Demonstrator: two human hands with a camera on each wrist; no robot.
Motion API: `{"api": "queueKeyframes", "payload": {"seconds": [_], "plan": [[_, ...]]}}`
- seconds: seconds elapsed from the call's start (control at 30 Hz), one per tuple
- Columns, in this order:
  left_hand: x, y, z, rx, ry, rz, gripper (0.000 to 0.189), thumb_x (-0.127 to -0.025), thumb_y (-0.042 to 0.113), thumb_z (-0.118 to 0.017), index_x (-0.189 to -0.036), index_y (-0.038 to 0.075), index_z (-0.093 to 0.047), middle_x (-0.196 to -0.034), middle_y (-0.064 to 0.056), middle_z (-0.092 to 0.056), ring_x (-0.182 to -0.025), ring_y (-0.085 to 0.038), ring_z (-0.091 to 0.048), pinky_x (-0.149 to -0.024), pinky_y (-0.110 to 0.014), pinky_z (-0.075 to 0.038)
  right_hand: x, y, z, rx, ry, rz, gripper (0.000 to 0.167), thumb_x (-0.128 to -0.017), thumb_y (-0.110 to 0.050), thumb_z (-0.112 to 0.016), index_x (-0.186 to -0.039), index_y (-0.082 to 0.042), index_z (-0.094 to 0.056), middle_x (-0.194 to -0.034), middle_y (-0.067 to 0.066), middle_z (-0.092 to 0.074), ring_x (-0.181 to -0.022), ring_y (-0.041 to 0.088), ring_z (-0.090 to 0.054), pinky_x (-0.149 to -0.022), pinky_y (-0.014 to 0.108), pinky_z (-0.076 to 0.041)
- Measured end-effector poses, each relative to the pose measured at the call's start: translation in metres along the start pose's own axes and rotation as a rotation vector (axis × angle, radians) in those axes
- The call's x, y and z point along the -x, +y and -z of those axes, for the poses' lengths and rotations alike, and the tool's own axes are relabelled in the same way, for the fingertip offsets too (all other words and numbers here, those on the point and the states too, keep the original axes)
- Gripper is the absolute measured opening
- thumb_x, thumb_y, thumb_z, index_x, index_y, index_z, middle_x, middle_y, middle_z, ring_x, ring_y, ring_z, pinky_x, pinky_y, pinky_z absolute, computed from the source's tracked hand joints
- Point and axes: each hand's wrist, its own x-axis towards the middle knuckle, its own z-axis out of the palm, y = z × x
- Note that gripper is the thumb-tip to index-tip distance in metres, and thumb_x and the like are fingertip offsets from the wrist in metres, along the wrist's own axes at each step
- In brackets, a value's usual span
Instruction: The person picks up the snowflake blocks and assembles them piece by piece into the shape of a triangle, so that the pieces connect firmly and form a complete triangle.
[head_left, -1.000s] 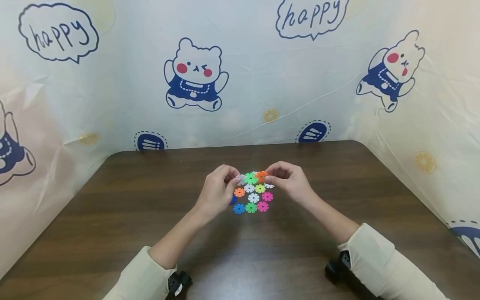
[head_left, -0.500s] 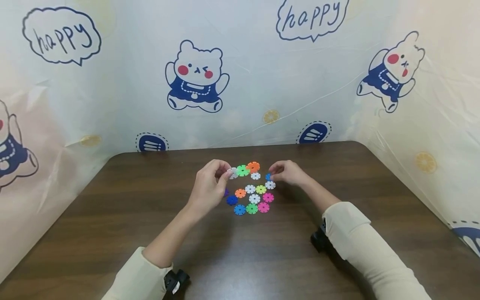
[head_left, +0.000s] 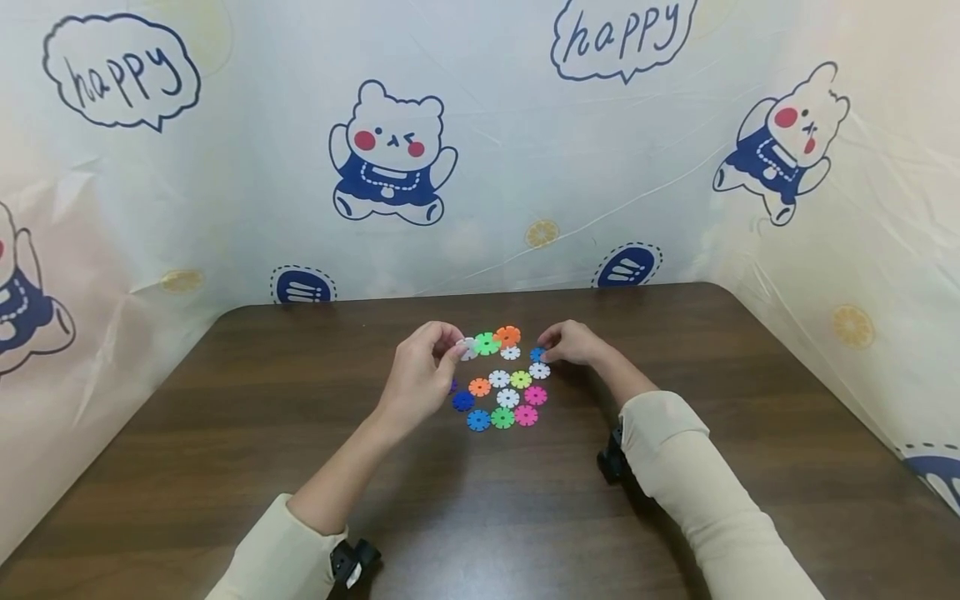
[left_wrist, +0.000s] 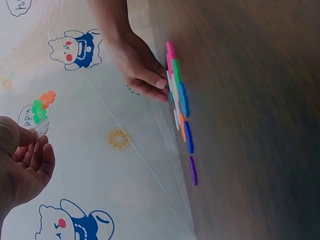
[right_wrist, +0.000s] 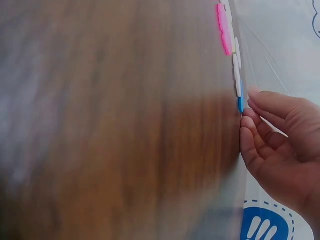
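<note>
Here, the left hand [head_left: 416,367] has its fingers clamped on a pale disc [head_left: 468,348], to which a green disc [head_left: 487,342] and an orange disc [head_left: 507,336] are joined in a row; the left wrist view shows this row above the surface [head_left: 480,517]. The right hand [head_left: 576,343] is low at the surface, and its fingers pinch the edge of a blue disc [head_left: 537,354]. Just beside this one, nearer to the person, lies a white disc [head_left: 539,371]. Also on the surface lie two pink discs [head_left: 536,395], a dark blue disc [head_left: 463,401] and a purple disc [left_wrist: 194,170].
</note>
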Motion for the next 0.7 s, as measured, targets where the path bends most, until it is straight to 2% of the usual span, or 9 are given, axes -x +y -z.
{"api": "queueKeyframes", "payload": {"seconds": [0.3,0.53,0.7], "plan": [[0.0003,-0.0036,0.0003,0.000,-0.009,0.001,0.010,-0.085,0.003,-0.065,-0.091,0.001,-0.058,-0.083,-0.005,-0.056,-0.069,-0.015,-0.051,-0.059,-0.022,-0.047,-0.0049,-0.0005,-0.0035,0.070,0.009,0.022,0.028,-0.083,-0.007,-0.069,-0.110,-0.003,-0.065,-0.097,0.010,-0.060,-0.089,0.023,-0.051,-0.078,0.033,-0.044],[0.0005,-0.0048,0.0023,0.003,-0.012,0.013,0.010,-0.085,0.003,-0.065,-0.092,0.001,-0.059,-0.083,-0.005,-0.056,-0.070,-0.016,-0.051,-0.060,-0.022,-0.048,-0.0046,0.0002,-0.0043,0.060,0.061,0.038,0.020,-0.080,-0.005,-0.071,-0.098,-0.003,-0.062,-0.089,0.009,-0.056,-0.083,0.023,-0.050,-0.071,0.030,-0.044],[0.0010,-0.0052,0.0039,0.003,-0.015,0.027,0.010,-0.085,0.003,-0.065,-0.092,0.001,-0.059,-0.083,-0.005,-0.056,-0.070,-0.016,-0.051,-0.061,-0.022,-0.048,0.0012,0.0036,-0.0010,0.024,0.105,0.062,0.012,-0.083,-0.004,-0.066,-0.094,-0.003,-0.063,-0.087,0.009,-0.057,-0.078,0.022,-0.052,-0.066,0.029,-0.046]]}}
